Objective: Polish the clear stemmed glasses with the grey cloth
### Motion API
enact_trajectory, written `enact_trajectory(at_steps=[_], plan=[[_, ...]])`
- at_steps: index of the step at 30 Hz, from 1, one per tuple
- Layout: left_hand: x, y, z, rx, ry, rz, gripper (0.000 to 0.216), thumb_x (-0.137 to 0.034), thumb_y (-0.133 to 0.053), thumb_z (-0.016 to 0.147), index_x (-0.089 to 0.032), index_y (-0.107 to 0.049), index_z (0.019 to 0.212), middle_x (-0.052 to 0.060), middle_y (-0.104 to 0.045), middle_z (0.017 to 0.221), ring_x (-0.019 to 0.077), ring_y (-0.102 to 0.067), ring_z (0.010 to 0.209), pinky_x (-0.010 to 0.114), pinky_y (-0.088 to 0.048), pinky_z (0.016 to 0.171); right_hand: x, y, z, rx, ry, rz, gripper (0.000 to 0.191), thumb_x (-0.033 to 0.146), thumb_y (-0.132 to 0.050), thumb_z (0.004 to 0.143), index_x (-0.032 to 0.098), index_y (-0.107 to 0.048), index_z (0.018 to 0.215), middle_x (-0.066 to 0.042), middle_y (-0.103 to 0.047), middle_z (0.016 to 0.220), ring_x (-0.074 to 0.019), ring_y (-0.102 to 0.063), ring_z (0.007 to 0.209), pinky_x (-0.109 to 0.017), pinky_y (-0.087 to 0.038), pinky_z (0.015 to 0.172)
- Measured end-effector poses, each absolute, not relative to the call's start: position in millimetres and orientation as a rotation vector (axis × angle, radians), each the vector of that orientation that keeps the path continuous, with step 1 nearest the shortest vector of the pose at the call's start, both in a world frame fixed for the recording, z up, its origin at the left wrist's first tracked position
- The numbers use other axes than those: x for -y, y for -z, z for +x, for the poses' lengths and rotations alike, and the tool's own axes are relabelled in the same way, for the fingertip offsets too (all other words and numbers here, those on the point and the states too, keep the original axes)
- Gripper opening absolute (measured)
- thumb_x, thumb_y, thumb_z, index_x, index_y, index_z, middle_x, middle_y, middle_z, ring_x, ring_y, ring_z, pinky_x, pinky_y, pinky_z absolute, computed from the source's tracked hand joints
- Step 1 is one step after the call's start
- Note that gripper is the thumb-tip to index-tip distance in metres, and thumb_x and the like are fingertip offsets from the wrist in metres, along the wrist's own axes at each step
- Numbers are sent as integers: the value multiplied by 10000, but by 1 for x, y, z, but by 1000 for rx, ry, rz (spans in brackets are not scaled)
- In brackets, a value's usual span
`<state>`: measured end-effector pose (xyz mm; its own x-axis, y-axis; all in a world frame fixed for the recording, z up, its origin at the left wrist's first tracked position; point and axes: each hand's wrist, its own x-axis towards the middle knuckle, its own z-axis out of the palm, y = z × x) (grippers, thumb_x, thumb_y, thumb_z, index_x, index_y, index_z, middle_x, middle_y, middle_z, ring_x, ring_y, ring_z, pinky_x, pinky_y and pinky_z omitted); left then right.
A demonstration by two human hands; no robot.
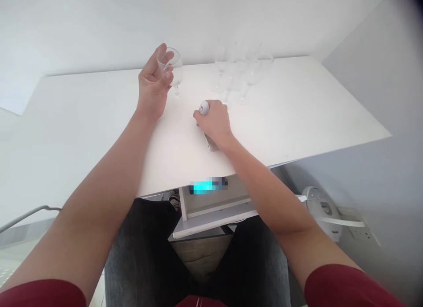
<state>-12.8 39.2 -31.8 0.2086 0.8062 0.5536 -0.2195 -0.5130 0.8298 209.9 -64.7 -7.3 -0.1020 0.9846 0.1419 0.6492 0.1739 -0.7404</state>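
My left hand (pixel 152 84) is wrapped around the bowl of a clear stemmed wine glass (pixel 177 73), lifting it near the back of the white table (pixel 178 153). The glass is upright, its rim facing up and its short stem hanging below my fingers. Nearer the middle, my right hand (pixel 214 120) grips an object with a white rounded end (pixel 204 107) showing by the thumb. A grey-brown end (pixel 211 144) of it sticks out under the palm. My fingers cover the rest, so its kind is unclear. Several clear stemmed glasses (pixel 253 73) stand together beyond my right hand.
A white wall (pixel 198 20) rises behind the table. Below the front edge is an open drawer (pixel 211 225), with a blurred cyan patch (pixel 203 186) above it. A white appliance (pixel 320 210) and a socket strip (pixel 361 231) are at the lower right. A grey cable (pixel 29 214) runs at the left.
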Motion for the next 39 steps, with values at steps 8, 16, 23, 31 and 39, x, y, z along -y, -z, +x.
enact_trajectory(at_steps=[8,16,23,31,39], plan=[[-25,27,-6,-714,-1451,1647,781,-659,-771,880,-370,-433,1521,-16,-542,1483,253,-339,1475,469,-358,1129,67,7,209,1943,-599,-1526,288,209,-633,877,250,-423,684,-38,-540,671,-235,-558,652,-356,-477,614],[-29,31,-1,-745,-1593,1577,727,-710,-873,694,-429,-666,1332,45,-637,1414,372,-541,1409,578,-521,1037,67,12,210,1961,-551,-1508,314,250,-611,865,256,-372,663,-26,-534,643,-224,-520,604,-346,-416,563],[-29,33,-2,-733,-1593,1592,654,-663,-830,783,-404,-660,1359,74,-632,1453,390,-557,1399,611,-533,1063,68,13,209,2051,-331,-1588,176,229,-620,896,228,-492,774,-97,-622,881,-275,-602,806,-373,-478,636],[-21,27,1,-877,-1538,1683,791,-752,-736,820,-360,-550,1481,102,-550,1542,405,-496,1461,574,-548,1078,75,14,203,2127,-150,-1758,232,233,-681,935,162,-588,1135,-200,-559,1181,-366,-537,1114,-451,-570,810],[-24,31,4,-915,-1526,1724,778,-723,-774,804,-327,-577,1444,121,-514,1580,372,-580,1363,538,-588,1035,76,23,200,2194,-61,-1712,247,316,-652,990,175,-563,1171,-195,-571,1183,-379,-521,1141,-504,-543,883]])
